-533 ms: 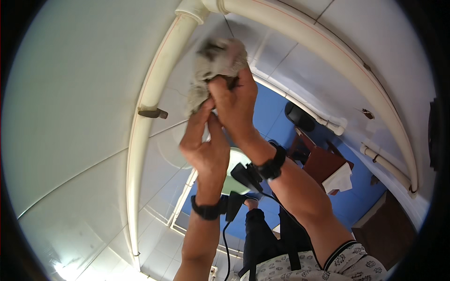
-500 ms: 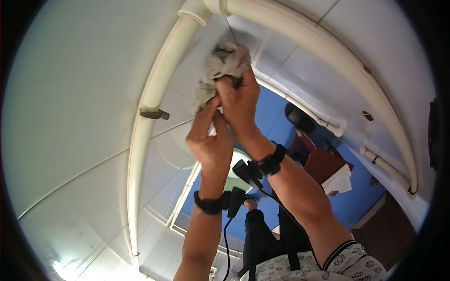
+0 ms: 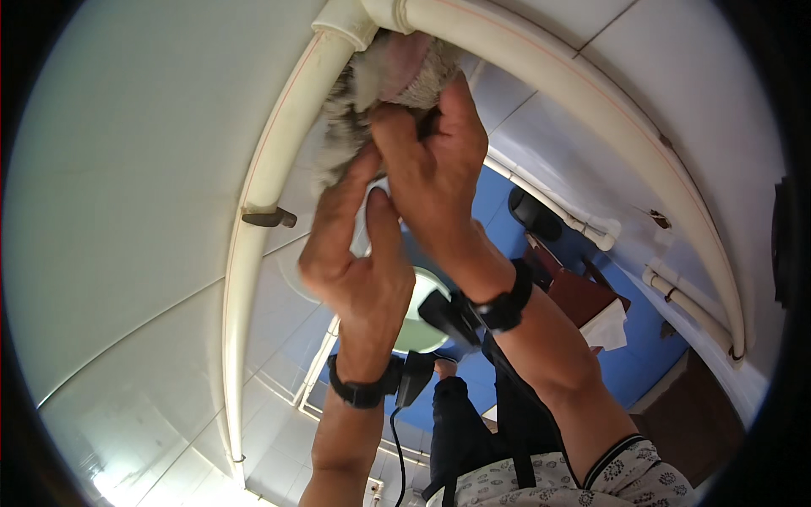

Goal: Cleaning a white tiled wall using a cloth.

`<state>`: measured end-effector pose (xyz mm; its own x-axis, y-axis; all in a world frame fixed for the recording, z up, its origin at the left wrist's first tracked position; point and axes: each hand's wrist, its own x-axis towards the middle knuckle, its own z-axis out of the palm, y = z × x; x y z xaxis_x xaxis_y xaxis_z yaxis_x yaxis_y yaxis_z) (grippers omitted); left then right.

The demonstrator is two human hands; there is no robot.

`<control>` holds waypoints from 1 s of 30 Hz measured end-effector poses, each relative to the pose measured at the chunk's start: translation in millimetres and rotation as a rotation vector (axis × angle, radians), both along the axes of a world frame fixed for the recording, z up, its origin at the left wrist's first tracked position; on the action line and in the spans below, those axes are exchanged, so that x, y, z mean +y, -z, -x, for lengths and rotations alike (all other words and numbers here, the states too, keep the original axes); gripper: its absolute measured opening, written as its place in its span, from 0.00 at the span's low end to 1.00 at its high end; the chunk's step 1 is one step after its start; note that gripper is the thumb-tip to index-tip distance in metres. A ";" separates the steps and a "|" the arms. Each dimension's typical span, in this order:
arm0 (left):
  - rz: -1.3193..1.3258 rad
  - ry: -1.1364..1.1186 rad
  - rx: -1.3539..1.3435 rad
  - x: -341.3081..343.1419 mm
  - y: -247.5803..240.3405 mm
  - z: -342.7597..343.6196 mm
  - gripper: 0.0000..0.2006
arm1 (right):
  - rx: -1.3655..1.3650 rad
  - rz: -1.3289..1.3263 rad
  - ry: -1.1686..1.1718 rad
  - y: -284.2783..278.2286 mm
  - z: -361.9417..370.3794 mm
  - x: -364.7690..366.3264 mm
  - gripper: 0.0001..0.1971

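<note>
A crumpled grey-white cloth (image 3: pixel 393 72) with a pinkish patch is pressed up into the corner below a white pipe joint (image 3: pixel 345 21). My right hand (image 3: pixel 435 160) grips the cloth from below, fingers bent round its near side. Just lower and to the left, my left hand (image 3: pixel 359 253) is raised with its fingers at the cloth's hanging lower end, seemingly pinching it. The fingertips of both hands are partly hidden by the cloth. Black straps with small black boxes are on both wrists.
White pipes (image 3: pixel 591 68) run along the tiled wall on both sides, with a brown metal bracket (image 3: pixel 270 218) on the left one. Far below, a pale green basin (image 3: pixel 418 334), a reddish-brown chair (image 3: pixel 583 296) with white paper, and a black object (image 3: pixel 535 213) stand on the blue floor.
Both hands have moved up with the cloth, which now reaches the pipe joint and looks closer. My left hand has also shifted a little left.
</note>
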<state>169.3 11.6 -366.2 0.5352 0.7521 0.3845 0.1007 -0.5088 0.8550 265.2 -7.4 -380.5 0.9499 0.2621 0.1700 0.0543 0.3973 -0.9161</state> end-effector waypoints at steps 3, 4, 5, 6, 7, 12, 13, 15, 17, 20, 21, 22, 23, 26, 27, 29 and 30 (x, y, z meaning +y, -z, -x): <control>0.001 0.033 0.230 -1.0 32.4 -13.8 0.17 | 0.068 0.062 0.046 58.0 -11.8 4.6 0.13; 0.054 0.031 0.298 -3.4 45.5 -20.0 0.16 | 0.152 0.052 0.039 79.2 -16.5 3.4 0.14; 0.104 0.032 0.321 -4.6 65.9 -23.5 0.16 | 0.150 0.057 0.035 102.8 -18.9 2.0 0.14; 0.152 0.032 0.343 -3.9 86.3 -25.4 0.16 | 0.164 0.140 0.039 125.6 -20.6 0.7 0.15; 0.149 0.025 0.345 -0.6 102.1 -24.5 0.16 | 0.182 0.220 0.040 143.6 -19.0 0.8 0.16; 0.262 0.074 0.616 11.2 150.6 -19.4 0.19 | 0.595 0.258 -0.072 192.4 -14.6 -0.5 0.15; 0.261 0.077 0.610 9.6 152.7 -19.6 0.19 | 0.708 0.278 -0.080 197.4 -16.3 -1.9 0.15; 0.223 0.101 0.555 3.9 151.3 -19.1 0.22 | 0.655 0.311 -0.035 201.9 -21.3 -4.8 0.14; 0.207 0.082 0.548 6.3 136.1 -8.2 0.22 | 0.622 0.328 -0.014 184.8 -14.2 0.8 0.14; 0.203 0.054 0.557 4.9 100.9 3.6 0.24 | 0.583 0.241 -0.025 137.7 -3.1 -3.7 0.13; 0.192 0.048 0.499 4.8 88.9 8.8 0.24 | 0.526 0.205 -0.042 116.8 3.0 -5.6 0.12; 0.185 0.053 0.433 2.1 76.0 11.0 0.24 | 0.460 0.173 -0.048 102.2 5.6 -10.9 0.12; 0.187 0.055 0.429 0.3 63.1 14.8 0.24 | 0.399 0.202 -0.065 90.5 9.2 -13.3 0.12; 0.204 0.075 0.293 -4.8 26.3 35.7 0.25 | 0.324 0.132 -0.071 42.8 34.7 -14.4 0.12; 0.217 0.082 0.274 -5.2 17.1 45.3 0.26 | 0.274 0.108 -0.062 28.6 47.3 -12.8 0.12; 0.207 0.074 0.282 -9.1 1.4 65.5 0.27 | 0.249 0.081 -0.089 20.7 69.6 -11.8 0.13; 0.205 0.065 0.303 -10.7 -5.7 77.3 0.28 | 0.237 0.061 -0.117 17.5 81.5 -13.0 0.13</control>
